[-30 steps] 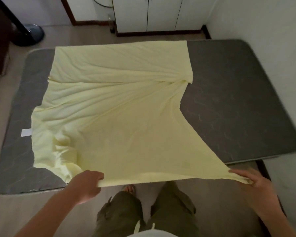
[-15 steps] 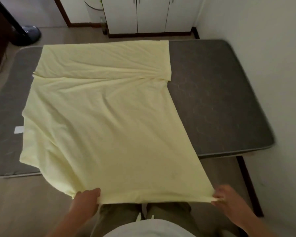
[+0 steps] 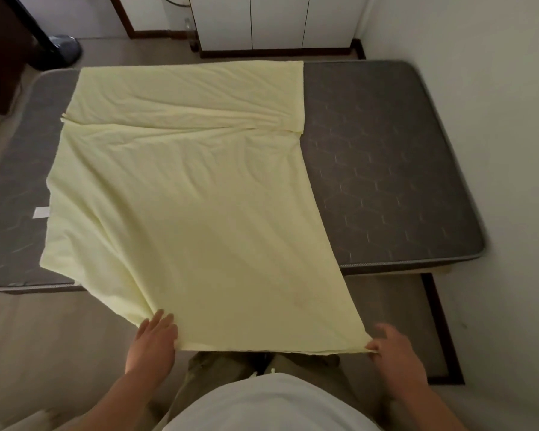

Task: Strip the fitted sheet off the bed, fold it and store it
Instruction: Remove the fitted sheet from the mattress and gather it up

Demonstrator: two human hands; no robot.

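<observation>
A pale yellow fitted sheet (image 3: 193, 188) lies spread over the left and middle of a bare grey mattress (image 3: 386, 169), its far part folded over on itself. The near edge hangs off the mattress toward me, stretched between my hands. My left hand (image 3: 154, 340) grips the near left corner with the fingers on top of the cloth. My right hand (image 3: 392, 346) pinches the near right corner. The sheet runs taut and fairly smooth between both corners.
The right side of the mattress lies against a white wall (image 3: 486, 119). White cupboards (image 3: 274, 23) stand beyond the bed's far side. A dark fan base (image 3: 59, 52) sits on the floor at far left. I stand on the floor in front of the bed.
I have stepped back and pulled the sheet's near edge toward me, off the mattress. The wrinkles have stretched flatter, and my hands sit closer to my body.
</observation>
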